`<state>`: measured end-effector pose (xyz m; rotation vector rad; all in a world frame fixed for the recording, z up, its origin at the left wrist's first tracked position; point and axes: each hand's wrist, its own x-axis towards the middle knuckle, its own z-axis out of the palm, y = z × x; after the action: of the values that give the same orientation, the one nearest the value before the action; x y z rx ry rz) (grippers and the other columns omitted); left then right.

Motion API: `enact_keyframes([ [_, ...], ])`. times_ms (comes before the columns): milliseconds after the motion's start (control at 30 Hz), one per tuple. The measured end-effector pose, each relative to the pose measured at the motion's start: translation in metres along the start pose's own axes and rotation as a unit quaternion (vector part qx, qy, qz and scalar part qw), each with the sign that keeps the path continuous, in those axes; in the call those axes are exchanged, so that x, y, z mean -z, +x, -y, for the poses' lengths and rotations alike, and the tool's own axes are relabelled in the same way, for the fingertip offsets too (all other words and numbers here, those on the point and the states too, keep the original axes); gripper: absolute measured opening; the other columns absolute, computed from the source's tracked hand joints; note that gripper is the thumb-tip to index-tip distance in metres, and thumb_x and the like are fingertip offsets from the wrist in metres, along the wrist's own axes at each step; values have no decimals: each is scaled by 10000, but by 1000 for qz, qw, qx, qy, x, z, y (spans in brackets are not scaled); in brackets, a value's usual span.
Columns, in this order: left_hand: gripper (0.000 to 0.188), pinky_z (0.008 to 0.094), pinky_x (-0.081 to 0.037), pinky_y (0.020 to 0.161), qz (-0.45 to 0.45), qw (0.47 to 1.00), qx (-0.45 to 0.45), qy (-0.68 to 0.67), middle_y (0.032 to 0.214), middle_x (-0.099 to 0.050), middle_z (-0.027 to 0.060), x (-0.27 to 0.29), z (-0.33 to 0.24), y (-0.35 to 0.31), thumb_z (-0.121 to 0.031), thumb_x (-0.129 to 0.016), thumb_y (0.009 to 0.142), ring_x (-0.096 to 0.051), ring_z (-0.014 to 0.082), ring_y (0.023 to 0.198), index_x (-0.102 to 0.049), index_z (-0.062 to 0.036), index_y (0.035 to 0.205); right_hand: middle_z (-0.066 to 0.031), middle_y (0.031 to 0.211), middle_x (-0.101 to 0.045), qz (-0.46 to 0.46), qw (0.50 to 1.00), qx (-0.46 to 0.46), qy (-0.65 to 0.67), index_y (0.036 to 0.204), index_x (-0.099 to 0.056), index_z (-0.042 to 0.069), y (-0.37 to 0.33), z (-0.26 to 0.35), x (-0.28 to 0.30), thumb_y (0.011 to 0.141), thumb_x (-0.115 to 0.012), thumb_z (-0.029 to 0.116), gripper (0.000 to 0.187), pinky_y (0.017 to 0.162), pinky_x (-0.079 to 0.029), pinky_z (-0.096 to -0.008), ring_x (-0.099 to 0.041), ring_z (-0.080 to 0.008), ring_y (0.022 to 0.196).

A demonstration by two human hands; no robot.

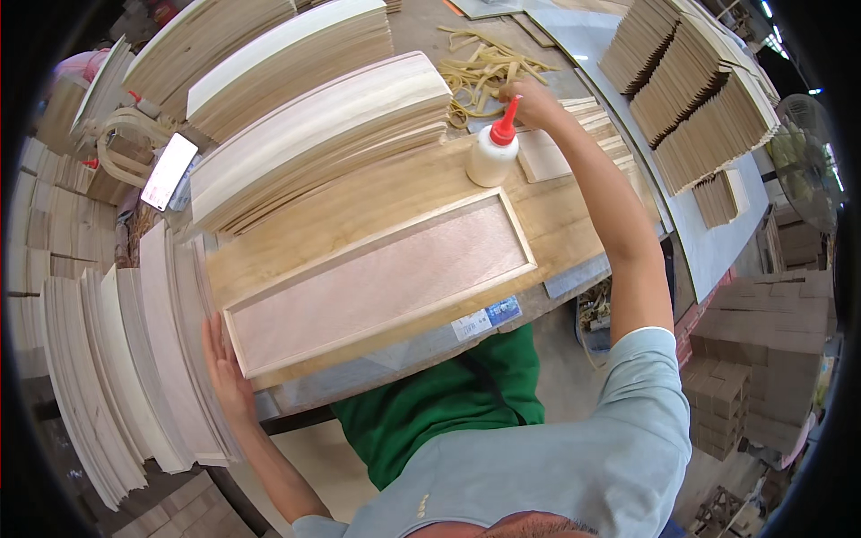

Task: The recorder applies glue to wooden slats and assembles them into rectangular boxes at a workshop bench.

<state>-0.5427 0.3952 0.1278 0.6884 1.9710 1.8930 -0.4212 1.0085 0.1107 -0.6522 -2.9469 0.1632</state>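
A shallow wooden tray [386, 278], with a pale pinkish base and a thin raised rim, lies at a slant on the wooden work board [296, 255]. My left hand [230, 377] rests against its left end, fingers stretched out. Past the board's far edge, my right hand [531, 100] reaches to a tangled heap of tan rubber bands [480, 67]. Its fingers are bent down at the bands; whether one is between them is hidden. Just short of that hand stands a white glue bottle [493, 160] with a red pointed nozzle.
Stacks of thin boards [323, 134] line the far left, and more boards [161, 359] stand beside my left hand. Small wood strips [547, 157] lie under my right forearm. A phone [170, 170] leans at the left. Panel stacks [691, 81] and a fan [807, 148] are far right.
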Motion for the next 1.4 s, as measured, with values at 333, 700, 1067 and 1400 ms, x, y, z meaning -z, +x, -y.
enact_keyframes([
  [333, 562, 423, -305, 1096, -130, 991, 18, -33, 1452, -336, 214, 19, -18, -84, -274, -457, 989, -370, 331, 1334, -261, 7, 1434, -152, 724, -660, -84, 963, -121, 226, 916, -662, -21, 18, -11, 28, 820, -579, 94, 172, 562, -503, -360, -648, -232, 633],
  [700, 295, 327, -506, 820, -79, 997, 6, -4, 979, -653, 131, -72, -80, -120, 37, -542, 848, -629, 198, 863, -604, 15, 1135, -5, 676, -556, -94, 895, -59, 433, 982, -624, -33, -130, 107, 184, 903, -574, 164, 218, 512, -369, -201, -493, -57, 571],
  [1067, 307, 252, -478, 791, 187, 933, 97, -291, 1025, -637, 48, -195, -68, -61, -105, -544, 948, -566, 82, 898, -560, 1, 1235, -37, 788, -636, 213, 658, -67, 719, 977, -633, -10, -274, 230, 74, 910, -607, 113, 143, 557, -422, -211, -602, -105, 665],
  [1400, 201, 236, -480, 692, 105, 954, 109, -258, 923, -656, 33, -168, -51, -90, -92, -630, 896, -582, 82, 798, -643, 12, 1067, -55, 907, -626, 255, 645, -37, 719, 1045, -614, -15, -276, 266, 53, 893, -635, 138, 216, 743, -481, -264, -607, -142, 824],
])
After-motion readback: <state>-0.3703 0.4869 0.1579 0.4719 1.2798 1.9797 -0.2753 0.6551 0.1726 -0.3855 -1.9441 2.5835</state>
